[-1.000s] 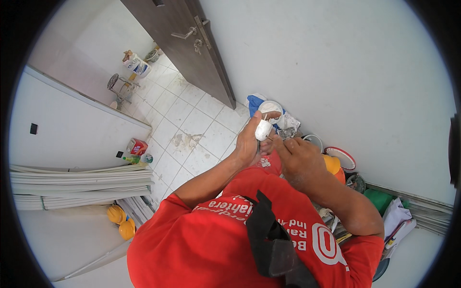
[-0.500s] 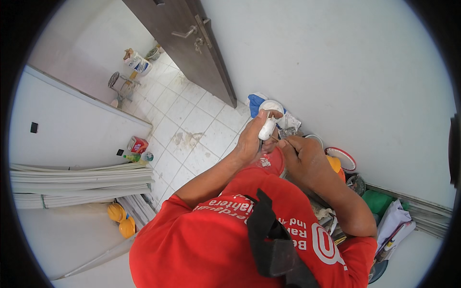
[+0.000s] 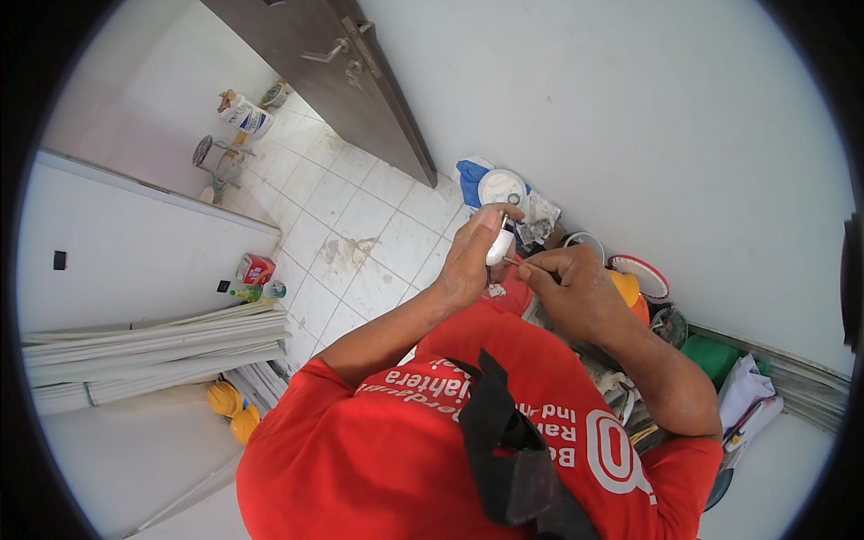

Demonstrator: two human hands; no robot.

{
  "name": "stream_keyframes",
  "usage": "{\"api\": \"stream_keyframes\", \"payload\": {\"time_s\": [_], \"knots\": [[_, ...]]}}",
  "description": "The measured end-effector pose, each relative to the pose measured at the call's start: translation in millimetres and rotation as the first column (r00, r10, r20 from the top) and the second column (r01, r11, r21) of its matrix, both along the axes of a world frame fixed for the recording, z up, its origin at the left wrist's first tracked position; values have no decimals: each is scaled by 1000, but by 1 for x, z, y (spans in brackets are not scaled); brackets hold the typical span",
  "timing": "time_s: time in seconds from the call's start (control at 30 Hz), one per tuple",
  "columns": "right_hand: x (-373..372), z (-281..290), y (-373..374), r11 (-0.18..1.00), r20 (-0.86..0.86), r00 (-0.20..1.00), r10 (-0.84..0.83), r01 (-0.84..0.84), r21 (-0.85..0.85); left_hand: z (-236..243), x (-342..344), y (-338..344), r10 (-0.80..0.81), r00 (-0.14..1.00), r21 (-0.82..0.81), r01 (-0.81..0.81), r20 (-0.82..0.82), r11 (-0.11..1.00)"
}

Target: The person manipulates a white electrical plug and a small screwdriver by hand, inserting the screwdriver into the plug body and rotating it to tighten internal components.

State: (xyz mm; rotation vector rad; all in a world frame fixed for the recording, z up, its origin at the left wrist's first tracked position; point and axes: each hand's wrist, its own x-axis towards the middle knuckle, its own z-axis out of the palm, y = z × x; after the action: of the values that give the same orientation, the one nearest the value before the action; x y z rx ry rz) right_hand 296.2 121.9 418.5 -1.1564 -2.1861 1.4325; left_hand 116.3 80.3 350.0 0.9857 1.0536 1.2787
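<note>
My left hand (image 3: 472,256) is closed around a small white rounded piece (image 3: 499,247) that looks like an electrical plug, with a metal pin showing at its upper end. Close on its right, my right hand (image 3: 573,286) pinches a thin brownish rod (image 3: 512,261) between thumb and forefinger. The rod's tip points at the lower side of the white piece; whether it touches or enters it I cannot tell. Most of the rod's length is hidden in my right fist. Both hands are raised in front of my red shirt.
A dark door (image 3: 328,81) stands open beyond a tiled floor (image 3: 355,256). Along the right wall are a round white lid (image 3: 501,187), a red-rimmed pail (image 3: 646,273) and a yellow helmet (image 3: 624,287). Long white strips (image 3: 153,346) are stacked at left, near a red container (image 3: 256,269).
The white piece has turned in my left hand, so its metal pin now shows. My right hand stays beside it, with the rod more visible. The whole view has shifted slightly.
</note>
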Motion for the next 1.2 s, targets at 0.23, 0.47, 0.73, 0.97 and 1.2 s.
{"api": "stream_keyframes", "payload": {"time_s": [0.23, 0.47, 0.73, 0.97, 1.2], "knots": [[0, 3, 3, 1000, 32, 999, 24, -24, 15, -1, 4, 0, 22, 999, -35, -20, 38, 999], [8, -29, -5, 637, 265, 950, 166, -308, 706, -7, 3, 5, -2, 994, -81, 12, 111, 997], [9, -24, -3, 301, 422, 896, 135, -443, 844, -16, 6, 6, 24, 977, -136, 5, 213, 991], [-6, -1, 3, 962, 70, 995, 72, -88, 259, -15, 5, 13, 14, 956, -124, 23, 292, 992], [-2, 0, 12, 996, 108, 991, 84, -80, -40, -12, 5, 11, -6, 980, -86, 24, 201, 996]]}}
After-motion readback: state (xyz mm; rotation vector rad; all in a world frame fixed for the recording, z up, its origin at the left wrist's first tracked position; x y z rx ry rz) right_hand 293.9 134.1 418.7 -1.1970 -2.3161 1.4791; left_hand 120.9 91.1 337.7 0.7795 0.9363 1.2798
